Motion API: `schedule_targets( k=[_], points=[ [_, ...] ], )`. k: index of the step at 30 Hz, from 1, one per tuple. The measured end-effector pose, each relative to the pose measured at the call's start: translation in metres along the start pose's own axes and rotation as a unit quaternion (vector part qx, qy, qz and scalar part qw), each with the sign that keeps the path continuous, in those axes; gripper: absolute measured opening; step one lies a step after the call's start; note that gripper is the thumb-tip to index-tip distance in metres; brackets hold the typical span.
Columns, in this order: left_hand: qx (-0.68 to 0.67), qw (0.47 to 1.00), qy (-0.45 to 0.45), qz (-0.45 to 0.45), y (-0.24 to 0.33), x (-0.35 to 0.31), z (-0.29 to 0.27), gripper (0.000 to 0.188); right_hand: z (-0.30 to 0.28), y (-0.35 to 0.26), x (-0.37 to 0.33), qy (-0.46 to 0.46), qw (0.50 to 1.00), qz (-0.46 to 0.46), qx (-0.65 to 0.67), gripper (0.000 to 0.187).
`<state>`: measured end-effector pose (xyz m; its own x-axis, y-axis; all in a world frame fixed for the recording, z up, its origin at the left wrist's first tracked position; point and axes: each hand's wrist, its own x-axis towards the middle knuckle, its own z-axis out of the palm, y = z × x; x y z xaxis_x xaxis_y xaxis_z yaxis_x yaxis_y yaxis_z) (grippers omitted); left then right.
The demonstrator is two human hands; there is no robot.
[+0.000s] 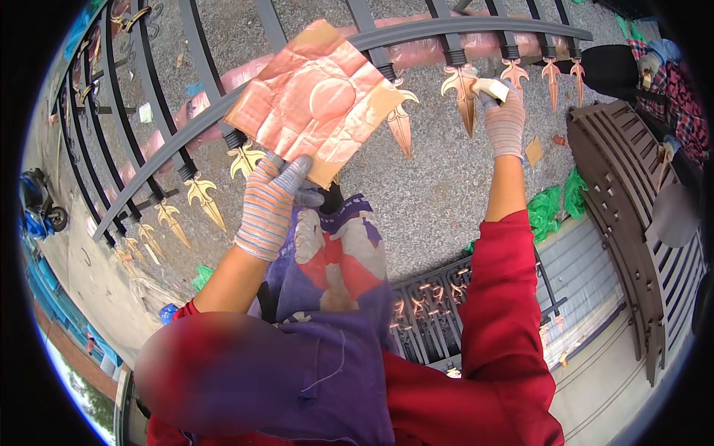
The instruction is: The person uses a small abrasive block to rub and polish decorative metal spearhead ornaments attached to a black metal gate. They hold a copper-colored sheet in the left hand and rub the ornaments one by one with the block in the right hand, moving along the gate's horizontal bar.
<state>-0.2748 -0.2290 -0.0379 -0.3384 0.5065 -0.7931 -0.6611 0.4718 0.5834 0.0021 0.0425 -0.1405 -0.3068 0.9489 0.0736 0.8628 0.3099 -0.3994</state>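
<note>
My left hand [271, 201], in a striped knit glove with grey fingers, grips the lower edge of a square piece of cardboard [297, 93]. Copper-pink paint covers the cardboard, and a round ring mark shows on it. In my gloved right hand [506, 126] is a small whitish sponge-like pad [492, 89]. The pad is beside a copper-coloured spear finial [461, 97] on the dark grey metal fence panel [416, 31]; whether it touches is hard to tell. Another copper finial [399, 123] hangs near the cardboard's right edge. Gold finials [202, 197] line the left side.
At right, brown slatted panels [617, 201] are stacked near a person in a plaid sleeve [688, 111]. Green plastic [547, 212] lies on the grey gravelly ground [428, 204]. More finial-tipped bars [428, 312] lie below, near my right arm. A scooter [41, 204] stands far left.
</note>
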Motion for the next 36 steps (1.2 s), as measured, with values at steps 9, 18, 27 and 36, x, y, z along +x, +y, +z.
schedule_targets(
  k=[9, 18, 27, 36],
  points=[
    [0.014, 1.000, -0.005, 0.015, 0.002, -0.003, -0.004, 0.030, -0.012, -0.013, -0.058, -0.093, 0.989, 0.113, -0.036, 0.032],
    [0.036, 0.999, -0.009, -0.006, -0.005, -0.007, -0.009, 0.024, -0.003, -0.029, -0.014, -0.011, 0.997, 0.073, 0.030, 0.027],
    [0.024, 1.000, 0.004, 0.005, -0.008, -0.013, -0.012, 0.023, -0.029, -0.008, -0.059, -0.150, 0.977, 0.117, -0.101, 0.037],
    [0.013, 1.000, 0.004, 0.010, -0.010, -0.009, -0.012, 0.023, -0.015, -0.034, -0.053, -0.162, 0.968, 0.111, -0.159, 0.032]
  ],
)
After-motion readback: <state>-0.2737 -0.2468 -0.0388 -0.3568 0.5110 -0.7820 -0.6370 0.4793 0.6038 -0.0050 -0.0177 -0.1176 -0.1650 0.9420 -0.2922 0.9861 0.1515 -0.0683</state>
